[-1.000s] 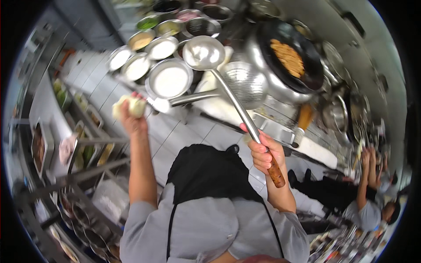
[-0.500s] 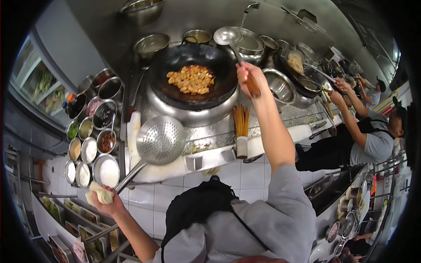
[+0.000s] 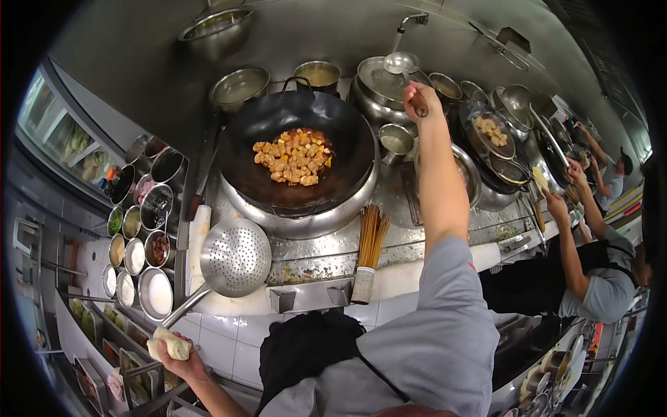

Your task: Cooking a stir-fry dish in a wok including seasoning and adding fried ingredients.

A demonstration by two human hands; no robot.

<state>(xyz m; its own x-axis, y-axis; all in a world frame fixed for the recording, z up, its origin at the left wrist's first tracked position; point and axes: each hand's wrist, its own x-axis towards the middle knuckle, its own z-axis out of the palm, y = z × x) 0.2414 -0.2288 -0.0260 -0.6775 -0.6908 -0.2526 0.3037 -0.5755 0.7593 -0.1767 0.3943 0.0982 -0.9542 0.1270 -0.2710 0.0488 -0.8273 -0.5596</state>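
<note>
My right hand (image 3: 425, 103) is closed around the wooden handle of a steel ladle (image 3: 401, 62). The ladle's bowl is just below the wall tap (image 3: 399, 40), over a large steel pot (image 3: 379, 78). Low on the left, my left hand (image 3: 182, 354) is closed on a pale folded cloth (image 3: 170, 345), which sits at the handle end of a round perforated skimmer (image 3: 236, 257). The skimmer's bowl is over the counter's front edge. Browned chunks of food (image 3: 293, 158) in reddish sauce lie in the black wok (image 3: 243, 177), which neither hand touches.
Steel bowls of ingredients (image 3: 154, 290) crowd the left side. A bamboo wok brush (image 3: 369, 254) stands at the counter's front edge. More pots and a steel basin (image 3: 464, 177) are right of the wok. A co-worker (image 3: 590, 264) handles a ladle and wok at the right.
My right hand has carried the ladle to the right, away from the wok and under the tap. The view has shifted. My left hand keeps its hold.
</note>
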